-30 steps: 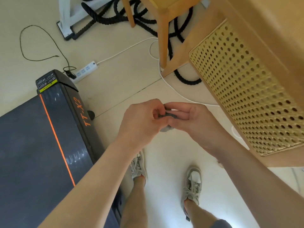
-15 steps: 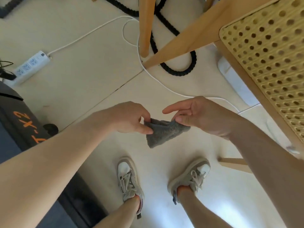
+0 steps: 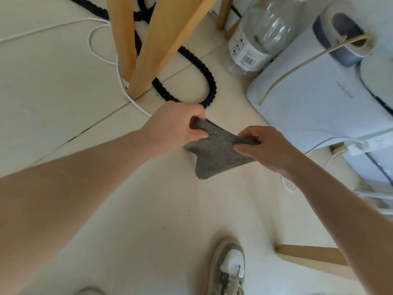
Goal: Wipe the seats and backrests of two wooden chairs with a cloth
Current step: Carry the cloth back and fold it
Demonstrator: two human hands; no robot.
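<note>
A small grey cloth [image 3: 214,152] is stretched between both hands over the pale floor. My left hand [image 3: 172,126] pinches its upper left corner, and my right hand [image 3: 265,147] grips its right edge; the loose lower part hangs down. Only legs of the wooden chairs show: two light wooden legs [image 3: 136,43] stand at the top centre, and another wooden leg [image 3: 312,255] lies low at the right. No seat or backrest is in view.
A thick black rope [image 3: 204,71] and a white cable [image 3: 106,58] curl around the chair legs. A clear plastic bottle [image 3: 257,33] and a white appliance [image 3: 314,88] stand at the right. My shoe [image 3: 228,271] is at the bottom.
The view has swung right: the treadmill and the cane chair seat have left the frame. The bunched cloth has been pulled open between my hands, which have moved apart.
</note>
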